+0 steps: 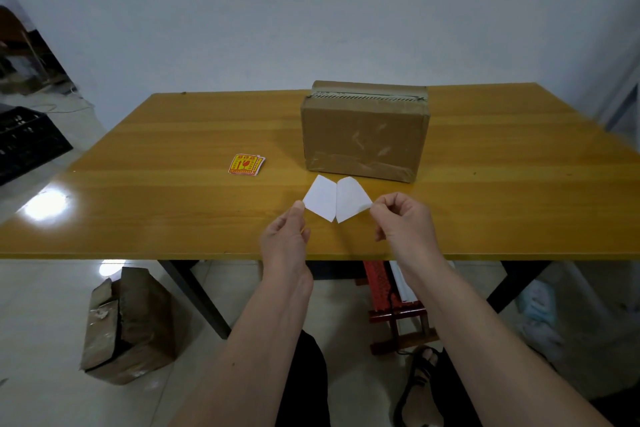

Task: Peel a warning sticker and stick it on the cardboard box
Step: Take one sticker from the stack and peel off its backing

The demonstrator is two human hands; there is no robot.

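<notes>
A taped brown cardboard box (363, 135) stands upright near the middle of the wooden table (173, 211). In front of it my left hand (285, 239) pinches the left corner of a white sheet (322, 199), and my right hand (405, 222) pinches the right corner of a second white sheet (351, 199). The two white pieces meet along a middle edge and only their blank white sides show. A small stack of red and yellow warning stickers (246, 164) lies flat on the table to the left of the box.
A torn cardboard box (128, 322) sits on the floor at lower left. A black crate (27, 139) is at the far left. A red stool (394, 305) stands under the table by my sandalled foot (420, 388).
</notes>
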